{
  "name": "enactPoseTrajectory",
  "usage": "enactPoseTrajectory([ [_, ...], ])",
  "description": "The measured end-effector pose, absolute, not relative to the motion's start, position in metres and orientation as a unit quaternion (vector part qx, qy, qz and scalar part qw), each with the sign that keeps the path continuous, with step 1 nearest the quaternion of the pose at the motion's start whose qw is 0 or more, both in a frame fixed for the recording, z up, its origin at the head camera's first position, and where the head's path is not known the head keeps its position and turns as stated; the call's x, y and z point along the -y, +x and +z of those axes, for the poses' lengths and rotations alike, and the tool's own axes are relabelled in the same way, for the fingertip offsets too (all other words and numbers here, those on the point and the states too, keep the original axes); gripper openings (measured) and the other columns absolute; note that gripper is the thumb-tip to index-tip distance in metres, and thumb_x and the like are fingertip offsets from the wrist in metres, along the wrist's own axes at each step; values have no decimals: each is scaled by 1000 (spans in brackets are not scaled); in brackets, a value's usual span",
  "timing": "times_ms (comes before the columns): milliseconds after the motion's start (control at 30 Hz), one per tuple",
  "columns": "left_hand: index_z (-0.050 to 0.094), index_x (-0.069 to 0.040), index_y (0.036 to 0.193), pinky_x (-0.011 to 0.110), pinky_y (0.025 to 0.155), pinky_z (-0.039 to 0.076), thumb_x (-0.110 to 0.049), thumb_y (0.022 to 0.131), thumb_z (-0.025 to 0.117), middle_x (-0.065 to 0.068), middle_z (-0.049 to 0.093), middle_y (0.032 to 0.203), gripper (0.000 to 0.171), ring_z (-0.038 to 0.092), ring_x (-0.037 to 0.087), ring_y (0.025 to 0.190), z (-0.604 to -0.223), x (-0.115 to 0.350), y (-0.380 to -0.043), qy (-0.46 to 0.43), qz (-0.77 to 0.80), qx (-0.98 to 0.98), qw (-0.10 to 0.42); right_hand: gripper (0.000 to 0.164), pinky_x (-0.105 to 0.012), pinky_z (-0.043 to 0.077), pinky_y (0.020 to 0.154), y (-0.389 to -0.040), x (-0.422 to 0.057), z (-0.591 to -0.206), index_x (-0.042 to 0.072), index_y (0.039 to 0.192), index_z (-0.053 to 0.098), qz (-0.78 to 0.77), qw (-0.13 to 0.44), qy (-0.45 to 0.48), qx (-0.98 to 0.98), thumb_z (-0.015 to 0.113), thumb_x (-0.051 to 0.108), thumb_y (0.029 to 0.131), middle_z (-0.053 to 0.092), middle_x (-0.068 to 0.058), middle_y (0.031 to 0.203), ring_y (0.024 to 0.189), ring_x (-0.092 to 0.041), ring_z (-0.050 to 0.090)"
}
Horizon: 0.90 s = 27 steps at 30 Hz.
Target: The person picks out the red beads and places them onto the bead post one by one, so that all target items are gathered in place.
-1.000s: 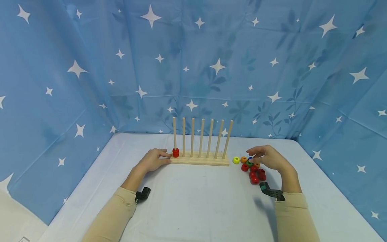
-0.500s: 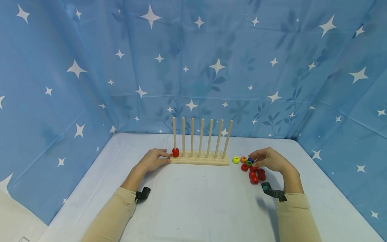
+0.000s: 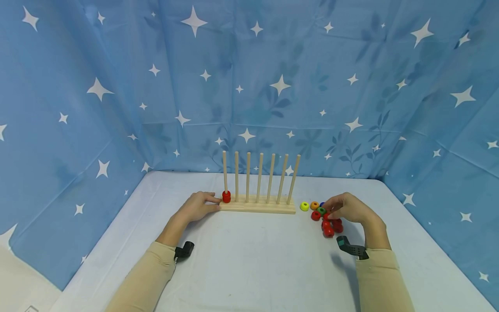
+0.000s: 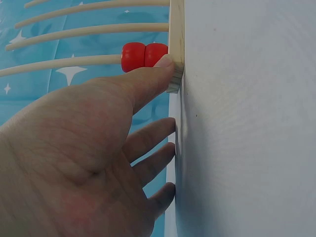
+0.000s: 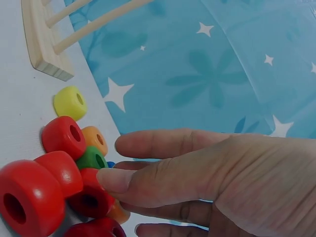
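My left hand (image 3: 198,206) is at the left end of a wooden peg rack (image 3: 257,208), with its thumb touching the corner of the base in the left wrist view. Two red beads (image 4: 143,57) are stacked on the rack's leftmost peg, close by that thumb. My right hand (image 3: 348,208) is over a loose group of beads right of the rack. In the right wrist view its thumb tip overlaps the edge of a red bead (image 5: 90,200); the index finger is straight and apart from the beads. A green bead (image 5: 92,159) and a partly hidden blue bead (image 5: 111,164) lie near the fingertips.
A yellow bead (image 3: 304,206) lies just off the rack's right end, beside an orange bead (image 3: 314,206). Several more red beads (image 3: 328,232) lie toward the front. A blue star-patterned curtain (image 3: 249,86) hangs behind the white table (image 3: 253,260).
My right hand first lowers onto the beads, then shifts slightly toward me, from beside the blue bead to over the red ones. My left hand and the rack stay in place.
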<state>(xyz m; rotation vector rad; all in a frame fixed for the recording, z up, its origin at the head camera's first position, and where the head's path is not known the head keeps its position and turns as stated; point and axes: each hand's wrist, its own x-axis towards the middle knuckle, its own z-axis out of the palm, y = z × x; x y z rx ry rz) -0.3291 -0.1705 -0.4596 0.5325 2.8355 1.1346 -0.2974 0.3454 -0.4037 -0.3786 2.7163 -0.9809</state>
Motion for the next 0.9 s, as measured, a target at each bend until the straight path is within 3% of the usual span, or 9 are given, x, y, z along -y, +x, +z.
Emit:
enactPoseTrajectory([
  [167,77,-13,126,64,119,33,-26,98,73,22,55,152,31,41,49,147,-459,171,-329,177,366,-913,20,29,-44,56,86,-300,-346,-407,-1,116,76,-328,118,-123,-929,77,-1,87,76,-15,110,94,-23,66],
  [533,77,-13,126,65,119,33,-26,98,73,22,55,152,31,41,50,147,-458,171,-329,175,361,-916,18,32,-55,56,95,-302,-343,-409,0,116,77,-303,129,-98,-939,77,-6,85,76,-15,113,99,-25,67],
  [900,78,-14,125,64,120,33,-26,97,74,21,55,152,31,41,49,148,-460,171,-330,174,363,-915,18,27,-52,57,91,-300,-343,-405,1,115,77,-286,129,-103,-944,76,-1,88,76,-14,111,98,-25,66],
])
